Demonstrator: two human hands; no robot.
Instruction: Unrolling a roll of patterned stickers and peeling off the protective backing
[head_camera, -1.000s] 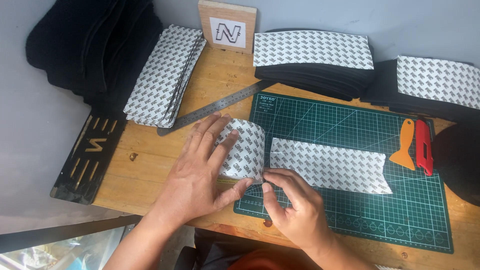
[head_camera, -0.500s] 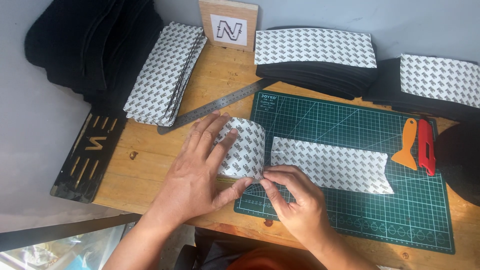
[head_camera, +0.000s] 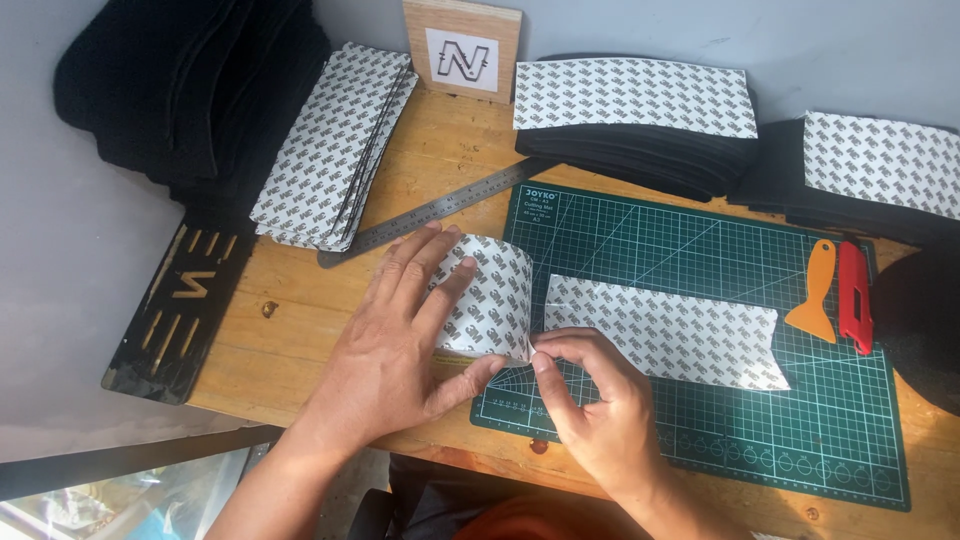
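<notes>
A long white patterned adhesive sheet lies on the green cutting mat, its left end curled up and over into a roll. My left hand lies flat against the curled end, fingers spread over it and thumb at its lower corner. My right hand pinches the lower edge of the sheet at the fold between thumb and forefinger. Both hands meet at the mat's left front corner.
A steel ruler lies diagonally on the wooden table. Stacks of patterned sheets and black foam pieces line the back. An orange scraper and red cutter lie on the mat's right. A black cut-out plate sits at left.
My right hand's fingers have shifted slightly at the sheet's lower edge. The left hand and the curled end stay where they were.
</notes>
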